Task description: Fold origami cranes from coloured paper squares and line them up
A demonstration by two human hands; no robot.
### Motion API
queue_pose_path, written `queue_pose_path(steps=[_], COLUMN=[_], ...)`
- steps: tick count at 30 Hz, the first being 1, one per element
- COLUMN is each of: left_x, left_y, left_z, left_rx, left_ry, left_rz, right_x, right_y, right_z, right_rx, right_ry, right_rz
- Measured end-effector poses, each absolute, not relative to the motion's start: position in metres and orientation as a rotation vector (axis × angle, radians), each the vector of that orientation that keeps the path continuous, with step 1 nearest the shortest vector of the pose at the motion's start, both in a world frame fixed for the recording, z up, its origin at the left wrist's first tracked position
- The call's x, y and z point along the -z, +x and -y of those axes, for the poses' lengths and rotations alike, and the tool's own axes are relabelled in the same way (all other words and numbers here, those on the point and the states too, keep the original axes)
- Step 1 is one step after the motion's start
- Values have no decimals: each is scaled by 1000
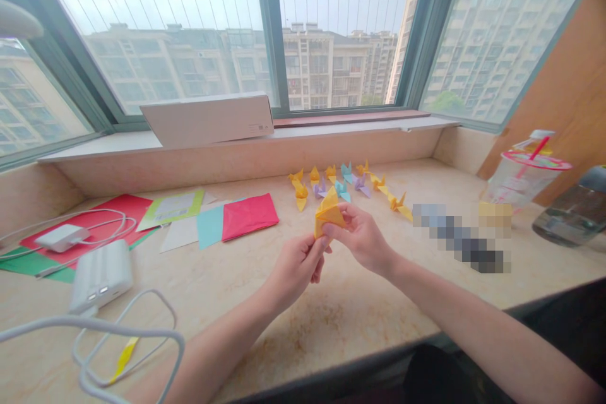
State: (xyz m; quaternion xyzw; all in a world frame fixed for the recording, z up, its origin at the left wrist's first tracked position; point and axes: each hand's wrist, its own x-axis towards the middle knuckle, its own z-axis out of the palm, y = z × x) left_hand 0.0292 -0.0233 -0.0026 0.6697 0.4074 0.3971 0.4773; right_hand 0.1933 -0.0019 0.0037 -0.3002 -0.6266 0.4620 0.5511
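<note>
Past thick white cable [95,323], with fingers of left hand [297,262] and right hand [363,232] clamped on pointed yellow folded paper [328,209], align edges before creasing.

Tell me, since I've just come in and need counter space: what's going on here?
The person's left hand and right hand together hold a piece of folded yellow paper above the counter. Beyond it sit small yellow, blue and purple paper birds. Coloured sheets lie off to the left.

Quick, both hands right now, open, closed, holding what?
Left hand: closed, pinching the folded yellow paper low down.
Right hand: closed, holding the same paper's right side.
</note>
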Motion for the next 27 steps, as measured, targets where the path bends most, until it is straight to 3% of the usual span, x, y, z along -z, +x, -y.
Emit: queue_pose_path(steps=[27], left_x=[0], left_y=[35], left_z=[31], left_rx=[-931], left_ry=[1418], left_rz=[-829], right_x=[-9], right_y=[196], right_z=[1], right_rx=[-1282], right_ry=[-688], right_rz=[1324])
